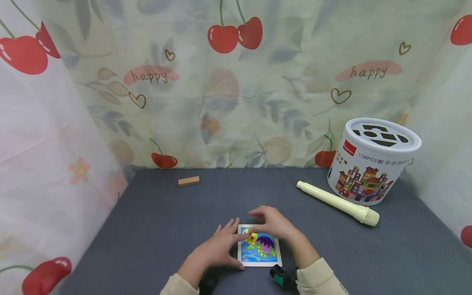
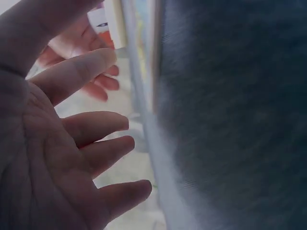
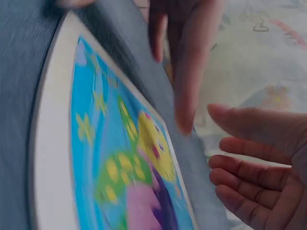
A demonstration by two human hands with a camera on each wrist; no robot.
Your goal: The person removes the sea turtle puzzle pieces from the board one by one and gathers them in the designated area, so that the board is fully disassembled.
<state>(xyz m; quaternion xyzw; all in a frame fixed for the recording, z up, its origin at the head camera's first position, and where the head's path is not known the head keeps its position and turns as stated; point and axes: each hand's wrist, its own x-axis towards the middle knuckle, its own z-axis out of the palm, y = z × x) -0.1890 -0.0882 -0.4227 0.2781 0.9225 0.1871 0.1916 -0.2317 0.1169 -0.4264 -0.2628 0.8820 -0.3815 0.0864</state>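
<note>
A flat white-framed picture (image 1: 259, 262) lies on the dark table, showing a cartoon turtle with a yellow head and purple shell on blue. My left hand (image 1: 218, 248) is at its left side, fingers spread, the index finger reaching over the picture and the thumb by the lower left corner. Above the top right part hovers my right hand (image 1: 276, 224), fingers loosely bent. In the right wrist view, the picture (image 3: 139, 191) stands apart from the right hand (image 3: 264, 177). Neither hand grips it; whether the left thumb touches the frame I cannot tell.
A small wooden block (image 1: 189, 181) lies at the back left. To the right, a cream microphone (image 1: 337, 201) lies in front of a white lidded bucket (image 1: 372, 164) with shaped holes. A patterned curtain (image 1: 236, 102) hangs behind the table. Black straps (image 1: 285, 276) sit at my wrists.
</note>
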